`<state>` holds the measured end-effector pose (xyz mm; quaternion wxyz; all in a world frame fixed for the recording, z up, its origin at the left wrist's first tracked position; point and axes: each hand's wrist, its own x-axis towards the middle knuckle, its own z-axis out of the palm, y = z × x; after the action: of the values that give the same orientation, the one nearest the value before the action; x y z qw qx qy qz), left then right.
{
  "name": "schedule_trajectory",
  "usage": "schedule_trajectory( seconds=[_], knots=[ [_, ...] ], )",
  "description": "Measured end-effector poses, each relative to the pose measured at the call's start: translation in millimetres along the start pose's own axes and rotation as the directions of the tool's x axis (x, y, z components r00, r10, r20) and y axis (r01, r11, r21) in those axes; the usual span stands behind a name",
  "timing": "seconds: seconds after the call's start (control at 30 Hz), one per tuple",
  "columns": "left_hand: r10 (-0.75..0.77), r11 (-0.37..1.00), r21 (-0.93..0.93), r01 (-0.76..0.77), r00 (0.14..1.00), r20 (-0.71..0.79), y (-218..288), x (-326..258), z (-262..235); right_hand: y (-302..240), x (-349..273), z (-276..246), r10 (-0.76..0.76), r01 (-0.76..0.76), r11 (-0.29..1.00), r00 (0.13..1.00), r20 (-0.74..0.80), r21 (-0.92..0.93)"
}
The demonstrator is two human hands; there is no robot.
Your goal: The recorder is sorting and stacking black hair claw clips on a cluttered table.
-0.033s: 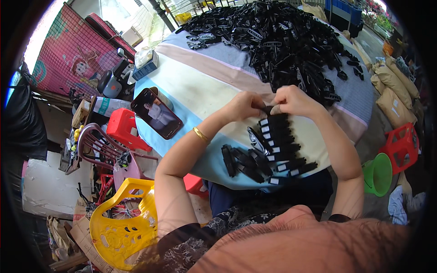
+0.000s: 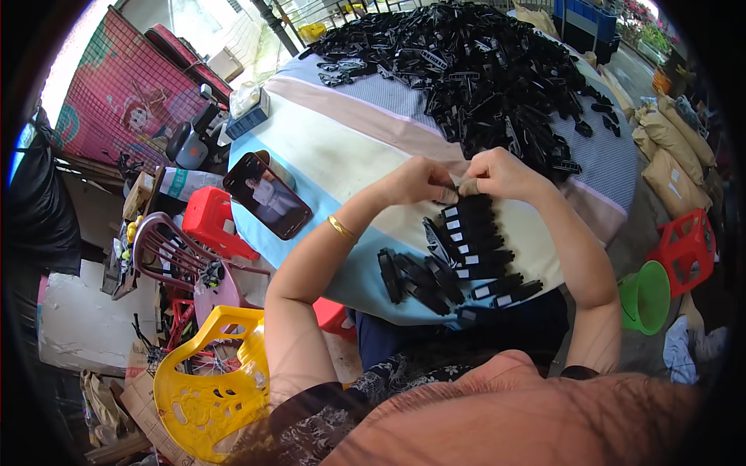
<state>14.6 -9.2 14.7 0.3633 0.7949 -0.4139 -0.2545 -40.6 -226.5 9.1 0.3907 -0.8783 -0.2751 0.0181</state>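
Observation:
My left hand (image 2: 423,180) and my right hand (image 2: 501,175) meet fingertip to fingertip over the table, both closed in a pinch. A pale sliver and a dark edge show at the fingertips; the thing held is mostly hidden. Just below them a row of small black plastic pieces (image 2: 472,237) with white labels runs toward me. To its left lie several loose black pieces (image 2: 423,279), and one shiny grey-black piece (image 2: 437,242) leans beside the row. Beyond my hands spreads a large heap of similar black pieces (image 2: 482,74).
A phone (image 2: 268,194) leans on a stand at the left, near a blue box (image 2: 249,116). Around the striped-cloth table (image 2: 334,147) stand a yellow chair (image 2: 206,396), a red stool (image 2: 206,217), a green bucket (image 2: 646,295) and another red stool (image 2: 684,252). Brown sacks (image 2: 672,182) lie at right.
My fingertips have shifted slightly, and the dark thing seen between them is now less visible. The piece nearest me shows less of its white label. The rest stays in place.

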Motion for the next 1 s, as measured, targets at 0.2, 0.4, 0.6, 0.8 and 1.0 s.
schedule_trajectory(
  seconds=[0.2, 0.4, 0.6, 0.8, 1.0],
  knots=[
    [0.381, 0.81, 0.584, -0.059, 0.809, -0.447, -21, 59, -19, 10, 11, 16, -0.244, -0.126, 0.751, 0.859, -0.45, -0.648],
    [0.411, 0.692, 0.721, -0.041, 0.843, -0.346, -35, 79, -29, 11, 14, 23, -0.192, -0.164, 0.734, 0.881, -0.432, -0.66],
    [0.4, 0.661, 0.719, -0.216, 0.912, -0.094, -2, 27, -26, 8, 9, 18, -0.037, -0.245, 0.804, 0.889, -0.456, -0.541],
    [0.37, 0.881, 0.415, -0.226, 0.876, -0.31, 6, -6, -2, 6, 16, 17, 0.046, -0.349, 0.768, 0.867, -0.496, -0.538],
    [0.078, 0.942, 0.326, 0.078, 0.895, -0.44, -3, -9, 16, -20, 11, 17, 0.201, -0.477, 0.672, 0.853, -0.481, -0.566]
  ],
)
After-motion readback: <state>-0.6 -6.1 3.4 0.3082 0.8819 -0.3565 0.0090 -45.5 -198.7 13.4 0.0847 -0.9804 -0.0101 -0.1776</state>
